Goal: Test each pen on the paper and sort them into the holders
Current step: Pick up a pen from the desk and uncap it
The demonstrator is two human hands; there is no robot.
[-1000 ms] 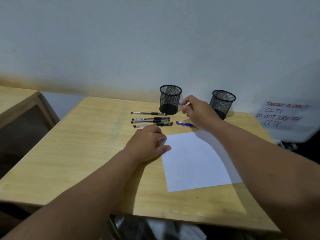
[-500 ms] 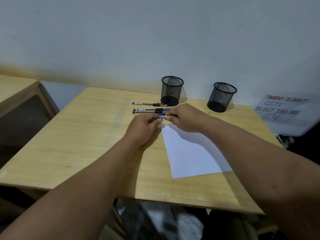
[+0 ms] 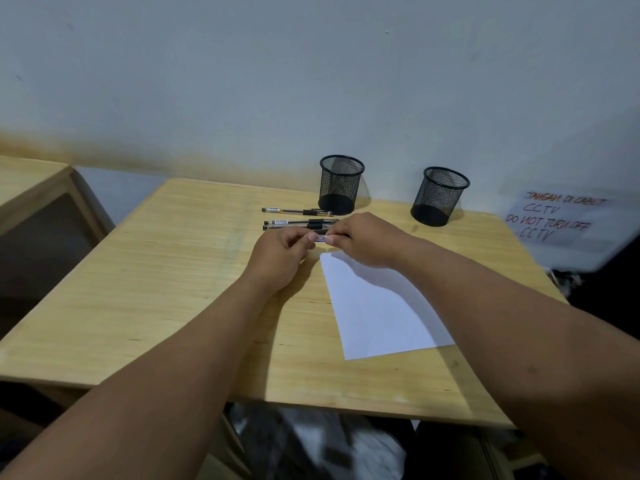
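A blue pen (image 3: 320, 239) is held between both hands above the wooden table (image 3: 173, 289), just past the far corner of the white paper (image 3: 377, 310). My left hand (image 3: 280, 258) pinches its left end and my right hand (image 3: 363, 242) grips its right end; most of the pen is hidden by fingers. Black pens lie in a row behind the hands: one farthest back (image 3: 298, 212), two closer (image 3: 301, 222). Two black mesh holders stand at the back, one left (image 3: 341, 183) and one right (image 3: 440, 195).
A handwritten CCTV notice (image 3: 557, 216) hangs on the wall at the right. Another wooden desk (image 3: 31, 178) stands to the left, with a gap between. The wall runs right behind the holders. Dark objects sit beyond the table's right edge.
My right hand brought the blue pen back from beside the left holder to the paper's far corner. My left hand left the paper and took the pen's other end.
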